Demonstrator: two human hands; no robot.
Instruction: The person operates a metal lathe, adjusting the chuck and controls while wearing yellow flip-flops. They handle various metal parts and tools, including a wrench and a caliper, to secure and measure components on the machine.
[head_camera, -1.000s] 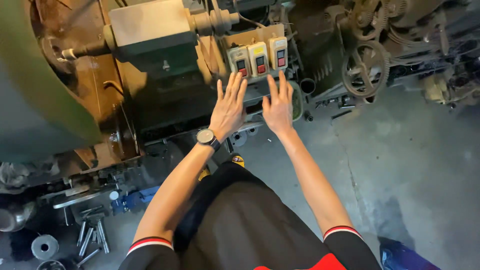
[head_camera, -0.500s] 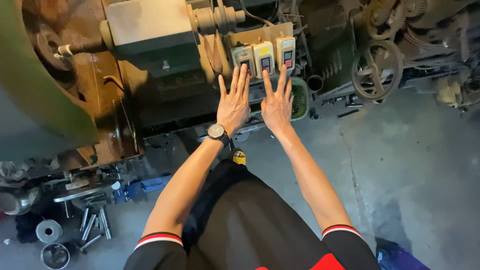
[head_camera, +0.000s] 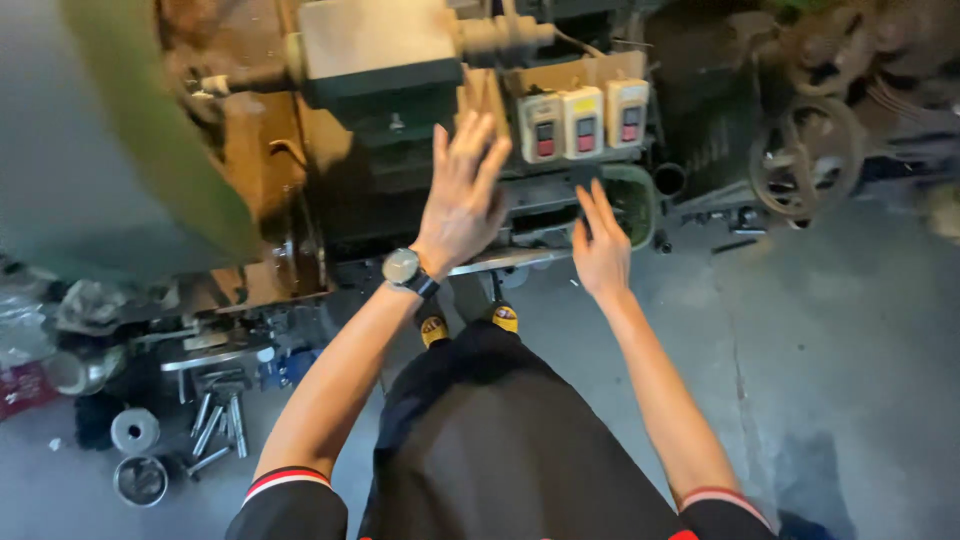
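Dim and warm-toned, brightest on the grey floor (head_camera: 830, 330) at right; deep shadow inside the machine (head_camera: 400, 150); top right corner smeared, perhaps by motion.

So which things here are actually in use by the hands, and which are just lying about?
In hand:
- left hand, open, raised in front of the machine body
- right hand, open, near the green tray
- three switch boxes, just above both hands

Lying about:
- bolts and metal rings on the floor
- handwheel
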